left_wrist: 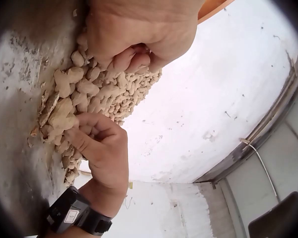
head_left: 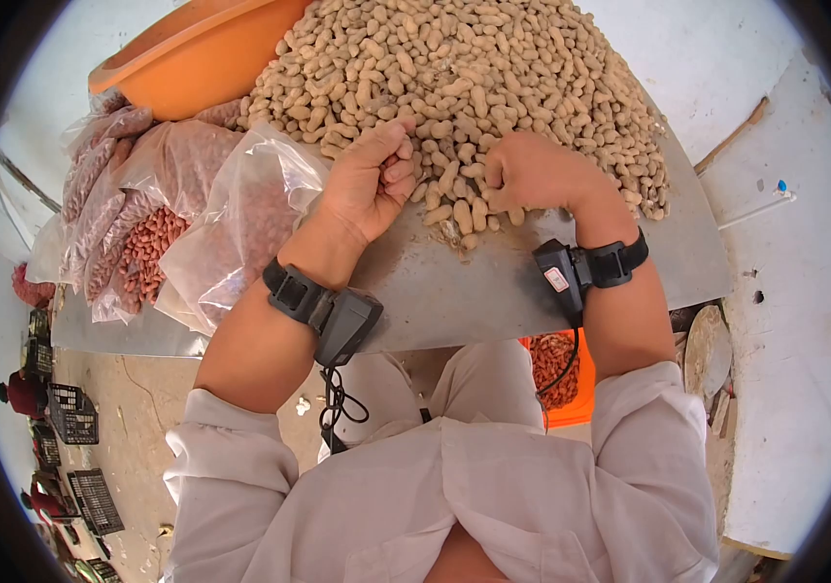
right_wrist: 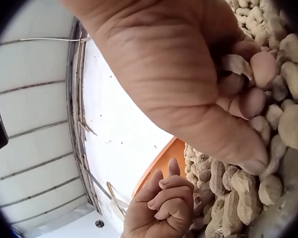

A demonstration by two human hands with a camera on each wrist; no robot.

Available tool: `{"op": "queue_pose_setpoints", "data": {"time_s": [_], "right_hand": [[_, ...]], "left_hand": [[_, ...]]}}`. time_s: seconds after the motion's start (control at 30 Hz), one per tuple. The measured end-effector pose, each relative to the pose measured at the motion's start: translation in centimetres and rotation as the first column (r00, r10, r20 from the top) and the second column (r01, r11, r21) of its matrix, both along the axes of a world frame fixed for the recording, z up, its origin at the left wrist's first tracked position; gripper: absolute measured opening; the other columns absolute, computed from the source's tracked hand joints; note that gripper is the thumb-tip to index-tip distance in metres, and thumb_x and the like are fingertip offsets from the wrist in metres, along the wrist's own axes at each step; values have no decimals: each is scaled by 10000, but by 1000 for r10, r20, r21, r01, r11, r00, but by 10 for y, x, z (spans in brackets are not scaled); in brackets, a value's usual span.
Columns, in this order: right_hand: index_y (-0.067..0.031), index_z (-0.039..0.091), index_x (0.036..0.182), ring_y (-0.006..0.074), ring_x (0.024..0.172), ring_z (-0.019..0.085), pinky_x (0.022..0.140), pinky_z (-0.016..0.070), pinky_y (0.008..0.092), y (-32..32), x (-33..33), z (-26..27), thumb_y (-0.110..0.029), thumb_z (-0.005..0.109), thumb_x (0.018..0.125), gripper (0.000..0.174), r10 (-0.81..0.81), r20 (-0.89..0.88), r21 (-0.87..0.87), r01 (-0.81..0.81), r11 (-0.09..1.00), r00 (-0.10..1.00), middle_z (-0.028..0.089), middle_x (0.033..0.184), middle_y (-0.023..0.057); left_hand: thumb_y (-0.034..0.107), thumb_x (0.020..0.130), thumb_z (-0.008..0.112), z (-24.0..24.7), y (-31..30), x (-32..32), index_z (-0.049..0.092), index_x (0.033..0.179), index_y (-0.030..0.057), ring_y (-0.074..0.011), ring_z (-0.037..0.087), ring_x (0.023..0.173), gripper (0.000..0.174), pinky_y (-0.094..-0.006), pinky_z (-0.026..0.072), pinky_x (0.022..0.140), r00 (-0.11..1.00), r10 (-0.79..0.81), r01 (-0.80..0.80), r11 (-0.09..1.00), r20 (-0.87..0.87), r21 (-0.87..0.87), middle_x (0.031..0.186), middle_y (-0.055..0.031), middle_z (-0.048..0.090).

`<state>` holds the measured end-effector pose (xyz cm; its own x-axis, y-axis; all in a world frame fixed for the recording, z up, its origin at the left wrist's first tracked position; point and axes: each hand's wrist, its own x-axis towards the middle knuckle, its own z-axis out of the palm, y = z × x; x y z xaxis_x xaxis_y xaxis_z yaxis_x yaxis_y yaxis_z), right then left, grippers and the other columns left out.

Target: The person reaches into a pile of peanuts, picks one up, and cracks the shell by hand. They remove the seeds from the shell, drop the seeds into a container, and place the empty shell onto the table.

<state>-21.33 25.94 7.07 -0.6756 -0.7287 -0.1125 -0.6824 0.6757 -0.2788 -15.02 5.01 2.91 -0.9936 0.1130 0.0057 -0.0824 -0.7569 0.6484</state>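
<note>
A large heap of unshelled peanuts (head_left: 464,78) lies on the metal table (head_left: 435,301). My left hand (head_left: 372,180) is held at the near left side of the heap, its fingers curled toward the palm and thumb raised; nothing shows in its grasp. At the heap's near edge, my right hand (head_left: 546,170) has its fingers bent down among the peanuts. In the right wrist view its curled fingers hold a piece of peanut shell (right_wrist: 238,64). The tip of the right thumb (right_wrist: 223,139) is right at a loose peanut (right_wrist: 274,154).
Clear plastic bags (head_left: 192,155) of reddish shelled peanuts (head_left: 150,243) lie left of the heap. Behind them stands an orange basin (head_left: 211,63). Below the table's front edge is an orange container (head_left: 585,389) with reddish contents. Black crates (head_left: 72,413) stand on the floor at left.
</note>
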Motion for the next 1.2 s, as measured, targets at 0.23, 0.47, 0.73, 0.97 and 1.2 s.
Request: {"op": "queue_pose_setpoints", "data": {"time_s": [0.23,0.47,0.73,0.97,1.2], "right_hand": [[-45,648,864,97,537,441,508,372,254,-7,8,5,-112,675,708,172,20,25,-564,-3,826,999,495,594,12],[-68,661,937,115,559,491,518,400,262,-18,20,2,-133,678,732,216,-3,-182,-642,-116,758,983,530,619,23],[4,656,1010,69,603,525,533,431,208,-25,17,-6,-107,655,802,235,111,145,-895,83,439,983,583,715,8],[-1,655,1013,63,612,524,539,424,196,-27,19,-6,-125,646,820,229,78,167,-844,101,527,983,601,789,12],[17,629,931,88,566,539,513,436,235,-31,19,-9,-156,631,816,208,120,309,-890,242,387,943,585,703,43]], "left_hand": [[158,899,580,5,23,13,600,954,2,-46,328,498,167,-184,239,423,997,62,-74,881,-41,-467,672,21,465],[195,918,551,5,24,14,575,850,14,-54,299,491,195,-191,235,433,997,-55,35,949,-55,-315,661,18,468],[235,958,464,3,21,14,528,810,24,-64,282,505,266,-191,244,448,974,-212,198,969,-85,-149,720,-7,454],[242,961,457,-2,18,10,507,801,33,-66,291,507,268,-187,255,445,960,-246,224,962,-137,-157,727,-12,450],[205,951,486,3,23,12,553,1040,11,-56,325,519,224,-178,274,453,995,-22,2,979,-96,-206,726,11,458]]}}
